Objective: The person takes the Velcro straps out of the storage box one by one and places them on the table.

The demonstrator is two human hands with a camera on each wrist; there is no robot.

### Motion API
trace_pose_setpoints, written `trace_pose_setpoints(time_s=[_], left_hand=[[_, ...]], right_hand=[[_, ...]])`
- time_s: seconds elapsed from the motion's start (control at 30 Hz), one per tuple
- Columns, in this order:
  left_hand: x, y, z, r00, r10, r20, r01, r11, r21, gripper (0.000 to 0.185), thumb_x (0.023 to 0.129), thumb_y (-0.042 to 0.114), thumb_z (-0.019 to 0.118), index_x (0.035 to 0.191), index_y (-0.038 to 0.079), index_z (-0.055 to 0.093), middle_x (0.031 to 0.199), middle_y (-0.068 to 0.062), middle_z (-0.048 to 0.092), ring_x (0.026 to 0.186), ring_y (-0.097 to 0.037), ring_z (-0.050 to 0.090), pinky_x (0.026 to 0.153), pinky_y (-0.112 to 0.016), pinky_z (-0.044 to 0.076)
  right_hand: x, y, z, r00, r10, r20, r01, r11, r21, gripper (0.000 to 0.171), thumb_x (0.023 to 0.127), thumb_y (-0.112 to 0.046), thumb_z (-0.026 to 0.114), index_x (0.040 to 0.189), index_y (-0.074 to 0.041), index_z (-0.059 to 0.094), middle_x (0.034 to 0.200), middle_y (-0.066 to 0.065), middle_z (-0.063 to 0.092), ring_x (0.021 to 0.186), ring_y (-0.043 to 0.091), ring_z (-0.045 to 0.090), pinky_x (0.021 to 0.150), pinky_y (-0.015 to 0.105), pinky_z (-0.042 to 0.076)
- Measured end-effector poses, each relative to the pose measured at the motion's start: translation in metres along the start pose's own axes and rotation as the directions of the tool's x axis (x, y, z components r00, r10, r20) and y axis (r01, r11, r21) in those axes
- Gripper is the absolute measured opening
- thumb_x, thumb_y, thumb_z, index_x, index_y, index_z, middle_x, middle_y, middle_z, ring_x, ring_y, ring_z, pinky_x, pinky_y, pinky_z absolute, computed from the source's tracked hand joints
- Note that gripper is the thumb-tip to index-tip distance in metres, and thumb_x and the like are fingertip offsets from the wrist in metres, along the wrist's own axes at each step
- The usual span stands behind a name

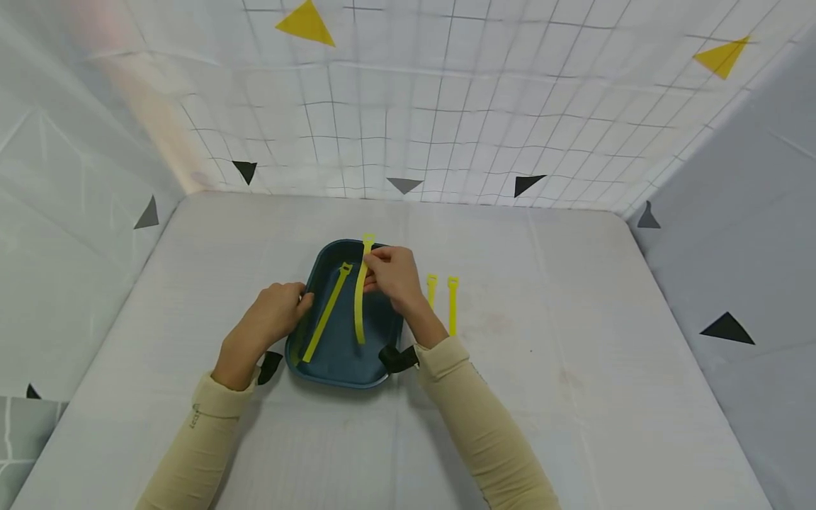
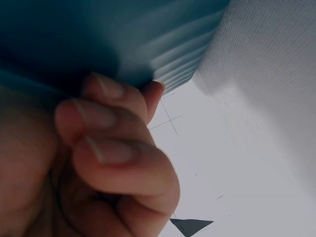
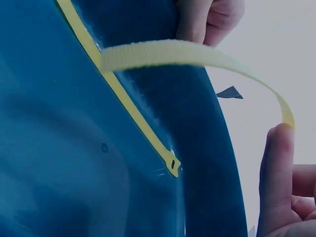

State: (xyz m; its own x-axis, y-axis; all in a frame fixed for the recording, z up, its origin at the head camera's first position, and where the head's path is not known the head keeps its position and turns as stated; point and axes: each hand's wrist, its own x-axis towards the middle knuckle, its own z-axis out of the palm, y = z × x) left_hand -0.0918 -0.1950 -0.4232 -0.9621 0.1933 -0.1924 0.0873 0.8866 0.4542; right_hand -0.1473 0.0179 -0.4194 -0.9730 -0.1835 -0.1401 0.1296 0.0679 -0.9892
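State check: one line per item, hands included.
Blue tray: flat on the table, one strap lying inside.
Strap in tray: lying straight, untouched.
Held strap: pinched near its upper end, lower end in the tray.
Two loose straps: flat on the table, right of the tray.
Left hand: fingers curled against the tray's left rim.
Right hand: pinches the held strap over the tray.

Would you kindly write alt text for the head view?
A right hand pinches a yellow strap over a dark blue tray on a white table, while the left hand holds the tray's rim. One strap lies inside; two more lie beside it.
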Motion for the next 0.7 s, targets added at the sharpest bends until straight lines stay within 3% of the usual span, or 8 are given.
trace_pose_setpoints(time_s=[0.23,0.47,0.7], left_hand=[[0.001,-0.002,0.003,1.000,0.002,-0.002,-0.002,1.000,0.000,0.026,0.104,0.016,0.049,0.086,-0.001,0.058,0.068,-0.009,0.054,0.059,-0.023,0.052,0.056,-0.035,0.043],[0.001,-0.004,0.004,1.000,0.012,0.003,-0.012,1.000,0.002,0.025,0.104,0.015,0.049,0.086,0.000,0.058,0.068,-0.008,0.053,0.059,-0.023,0.051,0.055,-0.035,0.043],[0.002,-0.004,0.002,1.000,0.003,0.024,-0.004,1.000,0.002,0.025,0.104,0.016,0.048,0.087,0.000,0.057,0.069,-0.009,0.054,0.061,-0.023,0.053,0.057,-0.035,0.044]], right_hand=[[-0.001,-0.002,-0.008,1.000,0.006,-0.011,-0.006,1.000,0.007,0.027,0.099,-0.007,0.059,0.115,0.014,0.063,0.077,0.015,0.064,0.055,0.017,0.064,0.062,0.040,0.057],[-0.001,-0.003,-0.019,0.999,0.012,-0.043,-0.011,0.999,0.033,0.029,0.098,-0.006,0.059,0.118,0.015,0.061,0.076,0.014,0.063,0.053,0.016,0.063,0.054,0.031,0.056],[-0.002,-0.004,-0.036,0.996,0.005,-0.085,-0.002,0.999,0.033,0.028,0.098,-0.007,0.059,0.118,0.012,0.062,0.080,0.016,0.064,0.055,0.017,0.064,0.056,0.030,0.056]])
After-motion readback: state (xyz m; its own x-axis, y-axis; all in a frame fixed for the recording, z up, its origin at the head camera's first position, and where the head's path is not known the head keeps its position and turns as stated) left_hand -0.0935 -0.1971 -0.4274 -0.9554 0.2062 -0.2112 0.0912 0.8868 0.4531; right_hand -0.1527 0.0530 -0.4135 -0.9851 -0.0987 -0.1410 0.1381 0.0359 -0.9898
